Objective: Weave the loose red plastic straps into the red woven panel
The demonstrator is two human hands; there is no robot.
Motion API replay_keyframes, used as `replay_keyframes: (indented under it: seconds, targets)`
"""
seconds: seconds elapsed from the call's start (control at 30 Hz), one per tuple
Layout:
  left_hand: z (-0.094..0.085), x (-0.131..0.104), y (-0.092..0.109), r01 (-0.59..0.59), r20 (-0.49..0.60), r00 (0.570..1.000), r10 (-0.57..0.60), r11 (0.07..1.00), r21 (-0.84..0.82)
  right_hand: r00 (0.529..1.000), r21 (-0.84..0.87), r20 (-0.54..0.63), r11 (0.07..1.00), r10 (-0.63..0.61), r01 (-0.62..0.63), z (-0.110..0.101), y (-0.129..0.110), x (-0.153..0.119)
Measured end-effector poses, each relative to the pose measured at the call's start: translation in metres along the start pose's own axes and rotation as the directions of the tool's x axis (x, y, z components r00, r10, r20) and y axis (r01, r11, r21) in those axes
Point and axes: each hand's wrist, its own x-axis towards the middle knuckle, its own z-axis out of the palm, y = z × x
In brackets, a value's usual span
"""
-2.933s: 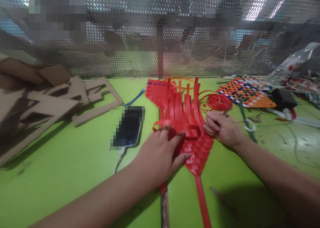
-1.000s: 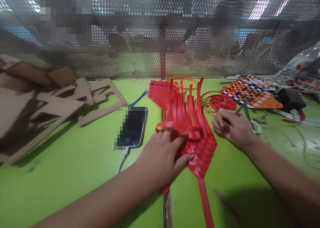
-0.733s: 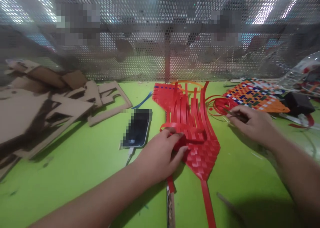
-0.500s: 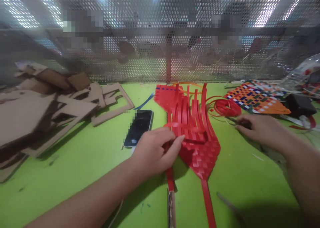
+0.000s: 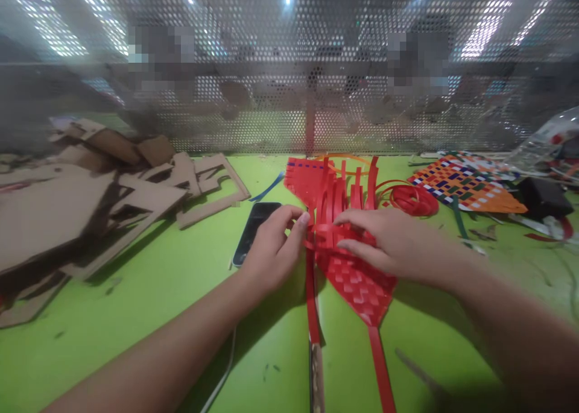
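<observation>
A red piece woven from flat strips (image 5: 357, 280) lies on the green table, its lower part a tight check and its upper strips loose and upright. Crossing those loose strips is a short red strip (image 5: 323, 228). My left hand (image 5: 275, 244) is at its left end, thumb and forefinger pinched together on the strip. Over the right side of the weave is my right hand (image 5: 393, 241), thumb and fingers apart, fingertips close to the cross strip. It covers part of the loose strips. A second red woven piece (image 5: 307, 181) lies behind.
A phone (image 5: 256, 229) lies beside my left hand. Cardboard pieces (image 5: 49, 214) are piled at left. A red strip coil (image 5: 414, 199), a multicoloured woven piece (image 5: 465, 181) and a black box (image 5: 545, 197) lie at right. A perforated screen (image 5: 271, 117) stands behind the table.
My right hand has moved left from beside the red coil, where it held a small dark tool, onto the weave. My left hand's fingers have moved up to the cross strip's end.
</observation>
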Motion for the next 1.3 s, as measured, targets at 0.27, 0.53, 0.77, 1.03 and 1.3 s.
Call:
replay_keyframes:
  seconds: [0.27,0.53,0.77,1.03,1.3]
  targets:
    - [0.001,0.001,0.001,0.043,0.165,0.985,-0.060,0.994,0.101,0.998,0.082,-0.062,0.997,0.003,0.002,0.011,0.030,-0.012]
    - [0.000,-0.002,0.005,-0.060,0.192,0.981,0.034,0.989,0.133,0.990,0.087,-0.136,0.995,-0.028,0.040,0.009,0.036,-0.013]
    - [-0.003,-0.003,0.008,-0.198,0.367,0.916,0.164,0.979,0.056,0.966,0.077,-0.252,0.994,-0.054,0.076,0.002,0.039,-0.019]
    - [-0.003,-0.001,0.011,-0.167,0.511,0.853,0.103,0.983,0.081,0.927,-0.047,-0.292,0.972,-0.234,0.231,-0.005,0.042,-0.023]
    - [-0.001,0.002,0.008,-0.213,0.559,0.821,0.121,0.971,0.104,0.939,-0.259,-0.272,0.956,-0.210,0.139,-0.009,0.051,-0.027]
